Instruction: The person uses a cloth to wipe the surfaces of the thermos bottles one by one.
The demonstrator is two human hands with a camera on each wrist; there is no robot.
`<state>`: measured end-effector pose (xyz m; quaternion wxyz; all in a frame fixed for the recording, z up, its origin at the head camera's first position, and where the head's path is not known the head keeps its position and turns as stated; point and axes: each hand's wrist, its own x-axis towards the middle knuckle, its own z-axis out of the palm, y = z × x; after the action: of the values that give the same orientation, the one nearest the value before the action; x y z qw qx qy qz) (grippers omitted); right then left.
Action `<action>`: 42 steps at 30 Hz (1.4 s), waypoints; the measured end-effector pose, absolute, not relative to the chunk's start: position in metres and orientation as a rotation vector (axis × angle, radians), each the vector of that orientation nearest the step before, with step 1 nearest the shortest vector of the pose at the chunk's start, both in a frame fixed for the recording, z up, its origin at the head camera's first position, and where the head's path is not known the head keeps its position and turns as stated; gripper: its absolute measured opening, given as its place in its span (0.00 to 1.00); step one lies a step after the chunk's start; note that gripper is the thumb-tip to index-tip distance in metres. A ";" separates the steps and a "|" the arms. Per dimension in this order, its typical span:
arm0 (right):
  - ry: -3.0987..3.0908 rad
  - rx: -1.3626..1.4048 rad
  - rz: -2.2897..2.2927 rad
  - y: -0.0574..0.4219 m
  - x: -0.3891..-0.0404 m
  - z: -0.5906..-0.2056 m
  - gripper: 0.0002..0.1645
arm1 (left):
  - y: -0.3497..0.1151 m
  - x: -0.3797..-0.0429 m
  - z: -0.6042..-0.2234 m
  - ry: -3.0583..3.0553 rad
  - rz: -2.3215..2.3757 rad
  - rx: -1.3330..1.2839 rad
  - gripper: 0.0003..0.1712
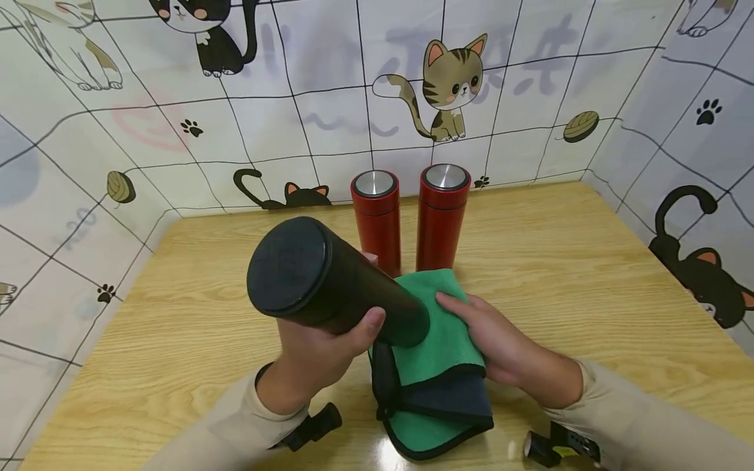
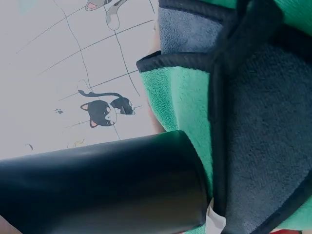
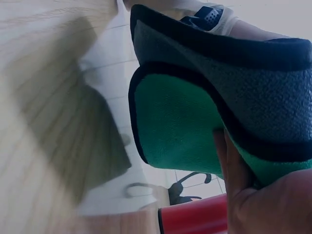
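Observation:
My left hand [image 1: 324, 353] grips a black thermos bottle [image 1: 347, 281], its flat end tilted up toward the head camera and its other end against a cloth. That cloth [image 1: 436, 327] is green on one face, dark grey-blue on the other, with black edging. My right hand [image 1: 501, 333] holds it folded, thumb on the green face and fingers behind. In the left wrist view the bottle [image 2: 107, 185] lies against the cloth's green fold. The right wrist view has the cloth [image 3: 175, 122] hanging from the fingers above the table.
Two red thermos bottles [image 1: 377, 216] [image 1: 444, 216] with silver-topped lids stand upright behind the cloth on the wooden table [image 1: 559, 261]. A cat-patterned sheet [image 1: 330, 118] rises along the back and both sides of the table.

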<state>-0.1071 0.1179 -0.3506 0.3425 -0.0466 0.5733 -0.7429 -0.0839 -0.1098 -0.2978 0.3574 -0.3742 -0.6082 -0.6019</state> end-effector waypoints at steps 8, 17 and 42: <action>1.551 -0.148 -1.906 0.118 -0.104 -0.349 0.27 | -0.115 -0.082 -0.295 -1.607 -1.498 -1.027 0.40; 1.620 -0.117 -1.889 0.123 -0.102 -0.351 0.35 | -0.144 -0.107 -0.290 -1.632 -1.623 -0.769 0.43; 1.662 -0.167 -1.923 0.120 -0.104 -0.348 0.33 | -0.248 -0.194 -0.336 -2.181 -1.455 -0.118 0.48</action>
<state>-0.1041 0.1200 -0.3477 0.2928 -0.0628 0.6240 -0.7218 -0.1938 -0.2477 -0.3359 0.2555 -0.0435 -0.8035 -0.5359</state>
